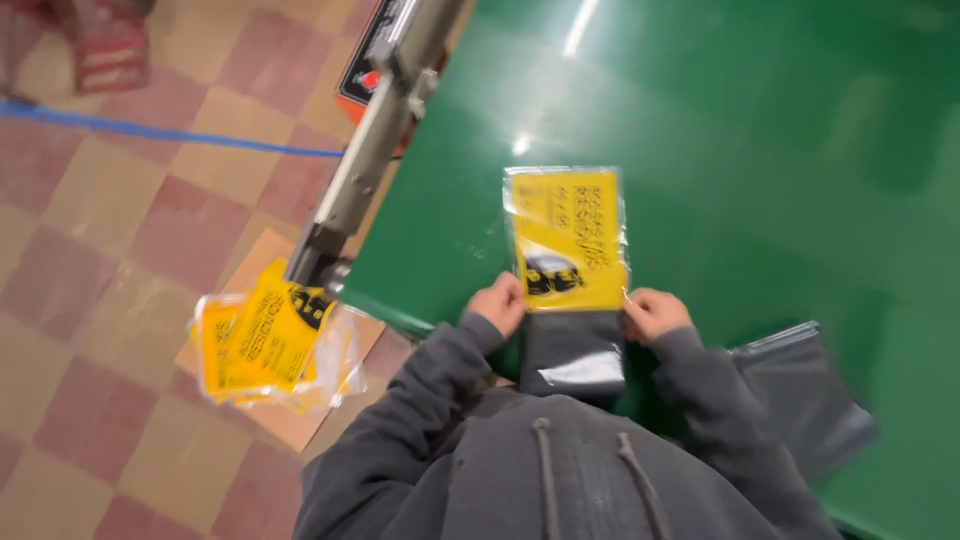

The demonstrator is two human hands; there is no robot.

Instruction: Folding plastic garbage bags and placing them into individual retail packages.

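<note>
Your left hand (pixel 497 303) and right hand (pixel 652 313) each pinch a lower corner of the yellow-labelled clear packet (pixel 567 240) on the green table (pixel 760 150); it looks light, limp and slippery, so keep to the edges.

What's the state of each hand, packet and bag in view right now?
Left hand: gripping the lower left edge of the yellow packet.
Right hand: gripping its lower right edge.
Yellow packet: flat on the green table, in clear wrap, dark part below it.
Dark bags: lying on the table to the right, untouched.
Packet pile: loose heap on cardboard on the floor.
</note>
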